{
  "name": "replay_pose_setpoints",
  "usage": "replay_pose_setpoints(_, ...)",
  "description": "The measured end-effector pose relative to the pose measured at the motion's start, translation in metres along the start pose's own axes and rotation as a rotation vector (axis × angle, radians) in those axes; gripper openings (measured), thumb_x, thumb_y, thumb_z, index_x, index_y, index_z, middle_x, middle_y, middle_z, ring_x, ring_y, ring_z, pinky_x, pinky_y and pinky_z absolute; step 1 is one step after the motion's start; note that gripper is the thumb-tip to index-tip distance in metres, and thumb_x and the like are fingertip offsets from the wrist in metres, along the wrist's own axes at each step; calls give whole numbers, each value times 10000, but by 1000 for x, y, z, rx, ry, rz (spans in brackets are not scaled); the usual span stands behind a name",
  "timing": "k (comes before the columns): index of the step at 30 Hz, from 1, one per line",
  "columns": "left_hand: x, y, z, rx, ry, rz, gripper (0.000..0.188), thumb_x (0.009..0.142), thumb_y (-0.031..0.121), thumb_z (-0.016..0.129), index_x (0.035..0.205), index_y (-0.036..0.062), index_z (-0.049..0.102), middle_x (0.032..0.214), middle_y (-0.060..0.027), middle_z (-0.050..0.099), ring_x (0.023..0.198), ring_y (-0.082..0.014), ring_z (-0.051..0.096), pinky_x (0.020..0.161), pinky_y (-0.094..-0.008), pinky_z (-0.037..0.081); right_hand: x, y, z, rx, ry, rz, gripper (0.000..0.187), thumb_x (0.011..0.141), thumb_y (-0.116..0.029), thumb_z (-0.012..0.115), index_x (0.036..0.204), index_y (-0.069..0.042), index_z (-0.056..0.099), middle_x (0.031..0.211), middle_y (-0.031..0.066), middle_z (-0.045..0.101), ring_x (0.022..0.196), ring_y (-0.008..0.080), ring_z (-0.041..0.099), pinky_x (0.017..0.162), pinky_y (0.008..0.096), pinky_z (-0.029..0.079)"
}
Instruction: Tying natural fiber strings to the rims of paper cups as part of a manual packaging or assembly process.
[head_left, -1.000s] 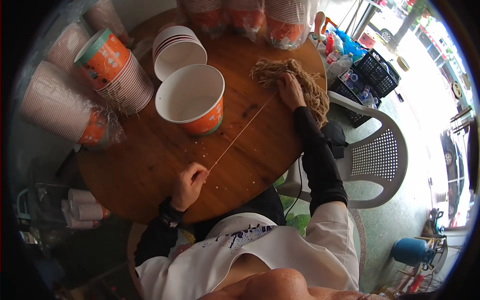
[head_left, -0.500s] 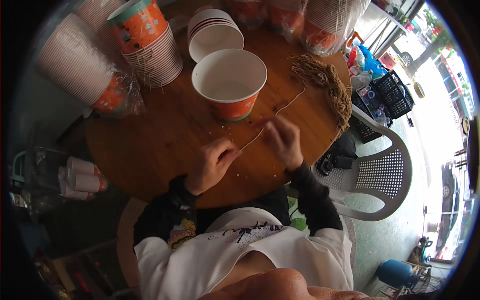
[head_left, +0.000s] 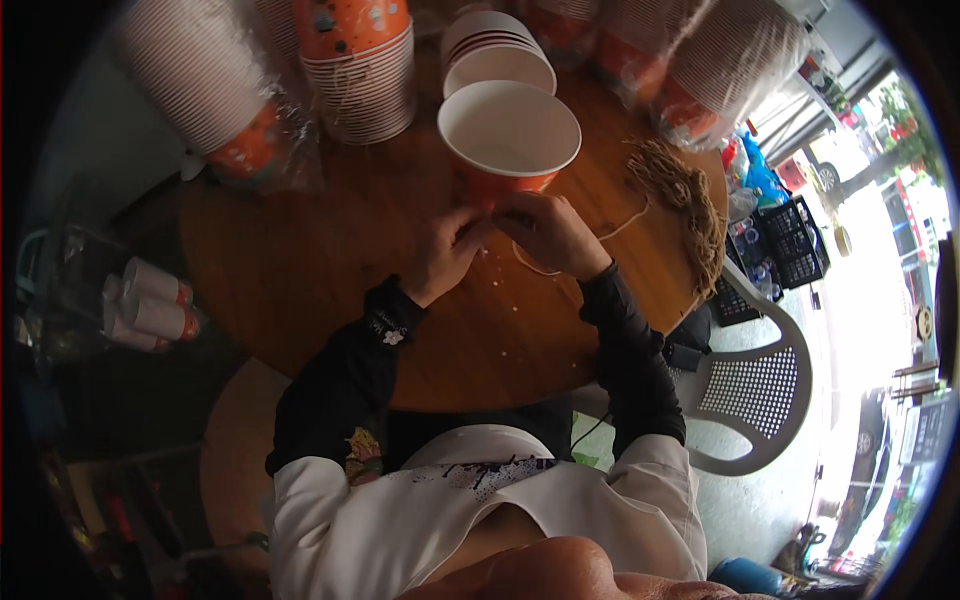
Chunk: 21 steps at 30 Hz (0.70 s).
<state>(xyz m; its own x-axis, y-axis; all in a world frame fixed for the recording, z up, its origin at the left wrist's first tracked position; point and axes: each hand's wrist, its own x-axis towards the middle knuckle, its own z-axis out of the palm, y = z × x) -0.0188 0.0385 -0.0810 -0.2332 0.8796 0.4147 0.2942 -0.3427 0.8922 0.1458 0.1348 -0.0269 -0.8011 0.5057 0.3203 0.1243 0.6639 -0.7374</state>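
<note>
Together, two hands point(head_left: 500, 240) touch one orange paper bucket point(head_left: 508, 135).

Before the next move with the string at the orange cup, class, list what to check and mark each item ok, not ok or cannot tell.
1. Cup upright on table: ok.
2. Left hand at cup's base: ok.
3. Right hand at cup's base: ok.
4. String runs free to bundle: ok.
5. String pinched in fingers: cannot tell.
6. Cup inside empty: ok.
</note>
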Motion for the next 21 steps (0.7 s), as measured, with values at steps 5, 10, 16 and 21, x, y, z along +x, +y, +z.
replay_pose_setpoints(5, 5, -10, -17, -153, -26, -90, 184, 992, 199, 563, 908, 42, 608, 755, 35, 571, 659, -46, 526, 592, -214, 413, 7, 8, 20, 140, 61, 67, 141, 880, -88, 667, 995, -6, 669, 788, 45, 650, 705, 82, 580, 649, 263, 489)
replay_pose_setpoints(10, 7, 14, -18, -255, 11, -212, 358, 1017, 324, 506, 836, 32, 606, 689, 22, 556, 613, -55, 509, 555, -217, 395, -4, 17, 29, 457, 159, 185, 41, 917, -33, 638, 948, -9, 631, 739, -36, 571, 642, 28, 486, 559, 202, 395)
replay_pose_setpoints(16, 6, 23, -17, -179, -11, -192, 489, 1030, 432, 443, 767, 42, 576, 630, 27, 495, 586, -50, 452, 533, -226, 364, -3, 21, 29, 562, 173, 167, 30, 923, -17, 633, 950, -16, 620, 753, -54, 548, 637, 10, 451, 539, 186, 351)
replay_pose_setpoints(21, -2, 15, -9, -47, -7, -152, 371, 1030, 319, 491, 793, 45, 571, 656, 45, 454, 619, -37, 434, 562, -223, 364, -4, 21, 31, 478, 112, 174, 68, 907, -57, 659, 951, -10, 638, 787, -24, 594, 702, 32, 507, 611, 209, 414)
